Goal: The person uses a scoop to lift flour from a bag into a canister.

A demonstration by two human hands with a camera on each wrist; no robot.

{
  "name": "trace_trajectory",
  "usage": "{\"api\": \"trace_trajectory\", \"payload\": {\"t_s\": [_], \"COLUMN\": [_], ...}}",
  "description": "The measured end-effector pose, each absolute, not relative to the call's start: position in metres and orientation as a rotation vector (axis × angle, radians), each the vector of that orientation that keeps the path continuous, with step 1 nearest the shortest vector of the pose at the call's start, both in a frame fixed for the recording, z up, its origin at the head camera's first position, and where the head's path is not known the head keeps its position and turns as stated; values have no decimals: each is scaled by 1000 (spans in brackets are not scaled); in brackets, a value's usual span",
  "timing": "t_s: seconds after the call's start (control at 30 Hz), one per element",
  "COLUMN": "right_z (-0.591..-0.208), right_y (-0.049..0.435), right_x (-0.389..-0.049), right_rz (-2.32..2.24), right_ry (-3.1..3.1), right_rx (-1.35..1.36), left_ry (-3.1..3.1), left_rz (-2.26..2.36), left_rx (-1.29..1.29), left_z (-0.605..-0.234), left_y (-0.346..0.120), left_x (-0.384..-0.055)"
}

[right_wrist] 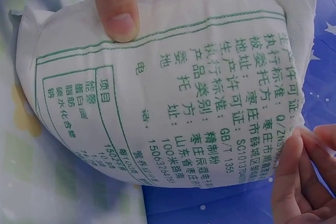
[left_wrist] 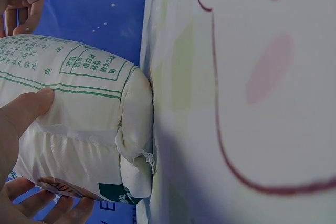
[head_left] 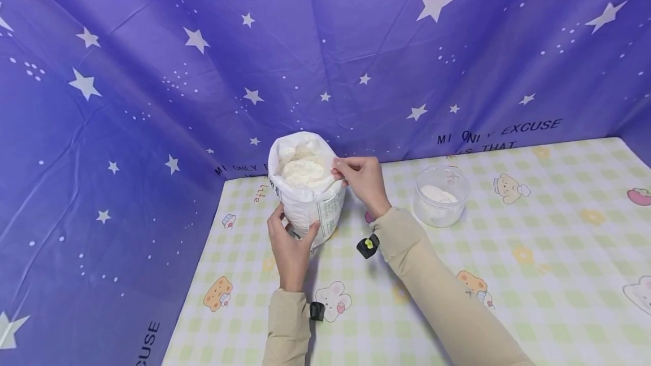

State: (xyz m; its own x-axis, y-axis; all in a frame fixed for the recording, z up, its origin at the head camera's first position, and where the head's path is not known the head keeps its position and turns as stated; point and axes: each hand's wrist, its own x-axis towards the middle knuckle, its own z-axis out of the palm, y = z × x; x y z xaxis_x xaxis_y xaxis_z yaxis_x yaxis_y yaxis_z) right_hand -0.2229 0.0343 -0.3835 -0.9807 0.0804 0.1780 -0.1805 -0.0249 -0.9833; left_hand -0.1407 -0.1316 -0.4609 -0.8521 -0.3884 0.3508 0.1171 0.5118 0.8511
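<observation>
So the bag of white powder (head_left: 307, 203) stands on the desk (head_left: 551, 275), left of the clear tub (head_left: 440, 218); my left hand (head_left: 291, 248) grips its lower side, my right hand (head_left: 364, 181) pinches its tub-side rim.

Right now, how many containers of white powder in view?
2: the open white flour bag, gripped by the left hand, rim pinched by the right hand; and the clear plastic tub to its right on the checked tablecloth. None seem hidden.

White bag (head_left: 304, 208), green lettering (right_wrist: 226, 103); starry purple backdrop (head_left: 305, 55); powder (head_left: 303, 174) perhaps cream.
</observation>
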Motion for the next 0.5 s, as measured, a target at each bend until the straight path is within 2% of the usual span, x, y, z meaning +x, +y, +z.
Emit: {"api": "trace_trajectory", "payload": {"t_s": [0.5], "right_z": [-381], "right_y": [30], "right_x": [-224], "right_rz": [2114], "right_ry": [-2094], "right_rx": [65], "left_ry": [-2271], "left_rz": [-1333], "left_rx": [232], "left_z": [-462], "left_y": [-133], "left_x": [-141]}}
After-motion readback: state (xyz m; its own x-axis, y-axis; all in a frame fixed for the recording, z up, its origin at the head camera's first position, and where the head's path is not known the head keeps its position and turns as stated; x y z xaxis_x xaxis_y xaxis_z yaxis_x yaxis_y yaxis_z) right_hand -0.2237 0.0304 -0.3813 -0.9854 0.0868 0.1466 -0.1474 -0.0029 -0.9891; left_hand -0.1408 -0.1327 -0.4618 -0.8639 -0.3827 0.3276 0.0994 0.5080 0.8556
